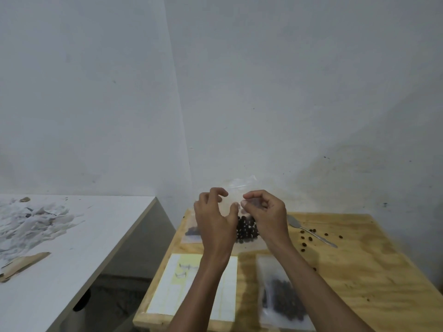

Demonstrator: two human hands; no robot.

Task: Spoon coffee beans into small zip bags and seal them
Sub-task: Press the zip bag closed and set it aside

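Zip bag (242, 207) of coffee beans (247, 230) is hanging above the wooden table (354, 264), far of centre; you are pinching its top with your right hand (266, 212) while your left hand (215, 216) is curling around it.

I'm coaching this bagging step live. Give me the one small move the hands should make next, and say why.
Probably run the pinch along the top edge of the held zip bag to close it. The right hand pinches the clear plastic near its top, the left hand sits curled beside it, and coffee beans already fill the bag's lower part. The spoon lies set down on the wooden table, so filling looks done.
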